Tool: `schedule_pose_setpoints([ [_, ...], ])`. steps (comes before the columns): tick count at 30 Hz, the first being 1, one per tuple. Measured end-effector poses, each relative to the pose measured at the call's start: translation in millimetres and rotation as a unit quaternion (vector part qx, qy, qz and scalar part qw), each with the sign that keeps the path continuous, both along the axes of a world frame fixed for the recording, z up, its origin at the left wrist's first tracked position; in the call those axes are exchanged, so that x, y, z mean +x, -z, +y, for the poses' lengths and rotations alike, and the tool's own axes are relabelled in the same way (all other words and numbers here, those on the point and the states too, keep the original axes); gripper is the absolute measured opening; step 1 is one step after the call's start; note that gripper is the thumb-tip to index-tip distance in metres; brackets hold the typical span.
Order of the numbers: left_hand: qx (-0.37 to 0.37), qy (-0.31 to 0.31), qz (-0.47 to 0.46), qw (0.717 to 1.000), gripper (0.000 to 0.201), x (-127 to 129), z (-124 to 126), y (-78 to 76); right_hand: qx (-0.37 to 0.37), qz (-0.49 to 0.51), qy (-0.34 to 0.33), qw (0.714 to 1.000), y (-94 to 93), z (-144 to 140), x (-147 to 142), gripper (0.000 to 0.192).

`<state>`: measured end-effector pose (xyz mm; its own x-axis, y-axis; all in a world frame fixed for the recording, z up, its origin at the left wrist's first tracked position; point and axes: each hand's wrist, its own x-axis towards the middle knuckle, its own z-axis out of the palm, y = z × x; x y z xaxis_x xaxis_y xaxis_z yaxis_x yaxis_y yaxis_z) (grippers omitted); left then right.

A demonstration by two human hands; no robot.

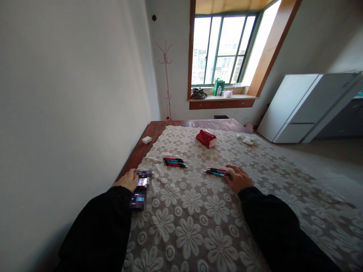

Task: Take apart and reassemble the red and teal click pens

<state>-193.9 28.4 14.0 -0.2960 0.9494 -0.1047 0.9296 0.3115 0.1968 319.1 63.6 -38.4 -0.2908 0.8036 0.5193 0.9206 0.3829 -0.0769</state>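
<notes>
Resting at half-curled right hand [238, 179], pens [216, 173] are touched; grip can't be told.
Long axes laid crosswise, leftward of it; phone [139, 192] touched by left hand [126, 180], hold unclear.

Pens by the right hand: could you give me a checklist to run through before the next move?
1. Right hand at the pens: ok.
2. Firm grip on them: cannot tell; the hand partly covers them.
3. Left hand away from them: ok, it is at the lit device.
4. Left group of pens kept apart: ok, a gap shows.
5. Red pack out of the way: ok, it lies beyond both groups.
</notes>
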Motion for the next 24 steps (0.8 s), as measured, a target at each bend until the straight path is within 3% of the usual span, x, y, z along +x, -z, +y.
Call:
schedule_pose_setpoints([
  [7, 0.005, 0.003, -0.003, 1.000, 0.044, 4, -2, -0.9, 0.012, -0.016, 0.043, 0.999, -2.9, -1, 3, 0.011],
  [20, -0.019, 0.009, -0.002, 1.000, 0.047, 3, 0, -4.3, 0.000, -0.007, 0.042, 0.999, -4.7, -1, 13, 0.010],
  [24, 0.032, 0.009, 0.027, 0.999, 0.045, 19, -8, -12.5, 0.007, 0.007, 0.015, 1.000, -16.4, -7, -2, 0.015],
])
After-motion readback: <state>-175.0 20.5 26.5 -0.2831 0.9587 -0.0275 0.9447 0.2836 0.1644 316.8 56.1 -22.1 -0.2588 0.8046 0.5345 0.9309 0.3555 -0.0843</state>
